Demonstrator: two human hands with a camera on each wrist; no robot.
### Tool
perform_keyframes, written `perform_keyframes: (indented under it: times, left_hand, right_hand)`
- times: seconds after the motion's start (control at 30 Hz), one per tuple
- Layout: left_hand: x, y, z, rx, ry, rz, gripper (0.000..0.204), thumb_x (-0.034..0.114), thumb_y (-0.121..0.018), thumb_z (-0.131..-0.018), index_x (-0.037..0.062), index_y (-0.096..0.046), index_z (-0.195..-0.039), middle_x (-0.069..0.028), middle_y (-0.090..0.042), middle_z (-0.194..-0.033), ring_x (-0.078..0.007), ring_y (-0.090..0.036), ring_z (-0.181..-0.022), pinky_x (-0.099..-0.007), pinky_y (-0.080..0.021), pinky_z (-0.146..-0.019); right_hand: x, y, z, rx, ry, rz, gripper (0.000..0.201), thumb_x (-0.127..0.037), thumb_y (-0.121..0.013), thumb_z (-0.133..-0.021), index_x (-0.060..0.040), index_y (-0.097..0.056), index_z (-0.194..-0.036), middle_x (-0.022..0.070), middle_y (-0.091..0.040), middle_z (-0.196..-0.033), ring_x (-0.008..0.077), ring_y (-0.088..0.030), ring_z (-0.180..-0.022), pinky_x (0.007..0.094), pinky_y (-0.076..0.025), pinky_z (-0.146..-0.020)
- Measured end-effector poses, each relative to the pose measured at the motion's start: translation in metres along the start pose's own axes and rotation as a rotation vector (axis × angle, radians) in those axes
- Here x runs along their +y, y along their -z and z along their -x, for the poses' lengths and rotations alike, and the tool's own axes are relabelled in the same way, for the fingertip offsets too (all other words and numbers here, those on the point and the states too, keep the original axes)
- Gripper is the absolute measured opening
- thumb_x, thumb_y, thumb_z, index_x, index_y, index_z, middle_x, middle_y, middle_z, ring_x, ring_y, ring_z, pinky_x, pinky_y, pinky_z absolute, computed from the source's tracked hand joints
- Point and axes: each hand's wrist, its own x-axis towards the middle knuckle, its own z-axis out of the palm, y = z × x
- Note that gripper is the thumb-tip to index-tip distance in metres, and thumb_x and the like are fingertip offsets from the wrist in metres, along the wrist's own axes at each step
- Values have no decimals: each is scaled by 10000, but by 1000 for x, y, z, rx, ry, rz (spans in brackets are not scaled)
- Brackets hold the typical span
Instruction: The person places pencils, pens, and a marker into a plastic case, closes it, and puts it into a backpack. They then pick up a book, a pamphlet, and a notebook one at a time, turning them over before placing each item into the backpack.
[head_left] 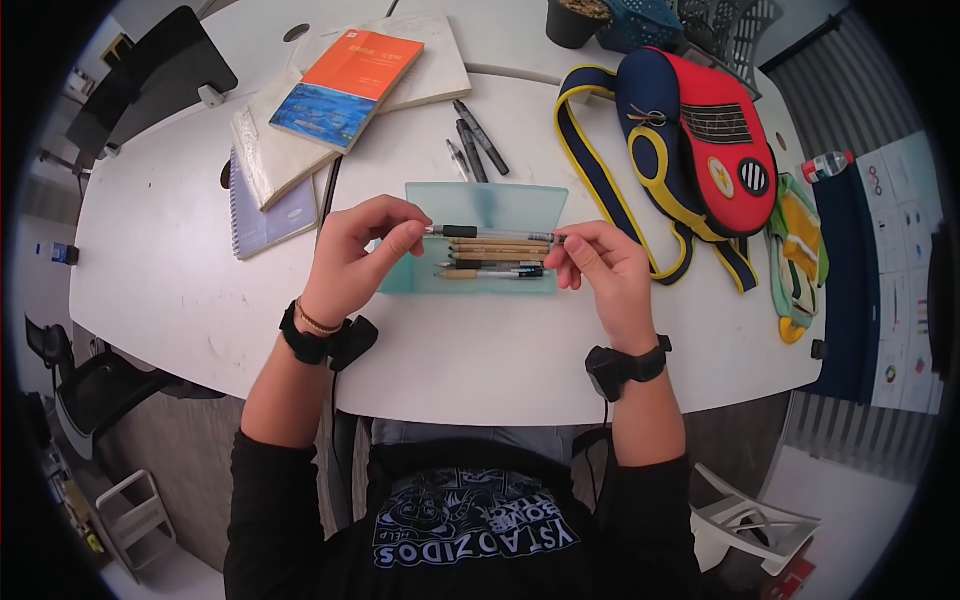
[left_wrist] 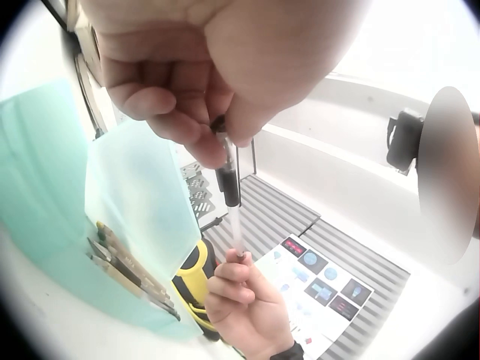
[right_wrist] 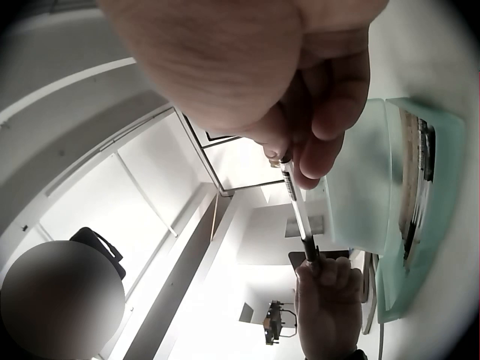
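Observation:
A clear gel pen (head_left: 508, 236) with a black grip is held level between both hands. The left hand (head_left: 362, 250) pinches it between thumb and fingers at the end near the grip. At the other end the right hand (head_left: 612, 280) pinches it with thumb and fingertips. Below and behind the pen lies a light green pencil case (head_left: 400, 277), its translucent lid (head_left: 428, 198) raised on the far side. Several wooden pencils (head_left: 497, 255) and dark pens lie inside the case. From the left wrist view, the pen's black grip (left_wrist: 227, 189) sits just beyond the left fingertips.
Several dark pens (head_left: 481, 137) lie behind the case. Stacked books with an orange and blue cover (head_left: 350, 85) and a spiral notebook (head_left: 268, 215) are at back left. At right are a red and navy backpack (head_left: 700, 140), a green-yellow pouch (head_left: 798, 255) and a bottle (head_left: 827, 166).

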Motion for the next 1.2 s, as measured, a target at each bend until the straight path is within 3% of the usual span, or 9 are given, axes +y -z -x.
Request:
perform_keyframes:
  times: [0.63, 1.2]
  left_hand:
    - [-2, -2, 1, 15, -40, 5, 161, 110, -688, -1060, -36, -739, -1105, -52, -730, -921, -123, -692, -859, -278, -552, -802]
    - [0, -5, 4, 16, -83, 33, 196, 146, -676, -1078, -38, -732, -1044, -61, -703, -888, -124, -661, -710, -261, -495, -658]
  right_hand:
    - [0, 2, 1, -45, -53, -140, 196, -167, -642, -1090, 8, -721, -1131, 95, -756, -885, 106, -648, -659, 229, -462, -591]
    - [-2, 4, 3, -23, -71, -177, 182, -174, -636, -1081, -6, -706, -1085, 66, -730, -824, 108, -649, -616, 219, -437, -548]
